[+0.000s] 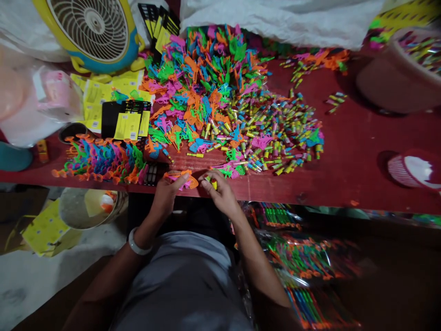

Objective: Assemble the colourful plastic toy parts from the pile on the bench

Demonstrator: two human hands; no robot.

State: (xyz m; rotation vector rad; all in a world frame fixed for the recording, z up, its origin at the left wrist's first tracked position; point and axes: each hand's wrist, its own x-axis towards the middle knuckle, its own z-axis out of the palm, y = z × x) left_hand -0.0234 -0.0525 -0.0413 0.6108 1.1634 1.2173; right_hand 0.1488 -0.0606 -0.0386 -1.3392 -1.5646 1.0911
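Observation:
My left hand (166,195) is closed round a few flat plastic toy pieces (191,182), orange and pink, with a perforated orange end sticking out to the right. Close beside it, my right hand (222,192) pinches small tubes with yellow ends (214,184); fingers hide most of them. Just beyond the hands, pink and green toy pieces (236,170) lie at the table's front edge. Behind them spreads a heap of coloured plastic toy pieces (213,64). It runs into a heap of small yellow-ended tubes (275,126) on the right.
Toys with orange discs (103,161) stand in rows at the left on the red table (347,161). A fan (94,27), black holders with yellow cards (127,125), a tub of tubes (382,78) and a striped cup (401,170) surround the heaps. Below are a bucket (82,218) and bagged toys (303,257).

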